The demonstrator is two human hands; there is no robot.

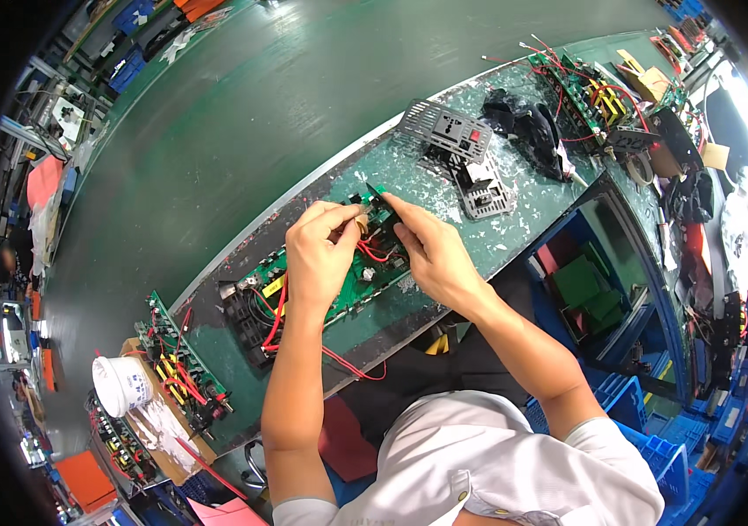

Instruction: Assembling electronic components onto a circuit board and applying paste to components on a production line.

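A long green circuit board lies on the bench in front of me, with red wires, yellow parts and a black fan block at its left end. My left hand is over the board's right part, thumb and fingertips pinched together beside a copper-coloured coil. What the pinch holds is too small to make out. My right hand grips the board's right end, its index fingertip at a dark upright piece there. The fingers partly hide that end.
Grey slotted panels, one with a socket and red switch, lie beyond my right hand near a black bag. More wired boards stand far right; others lie left beside a white tub. A green surface runs behind the bench.
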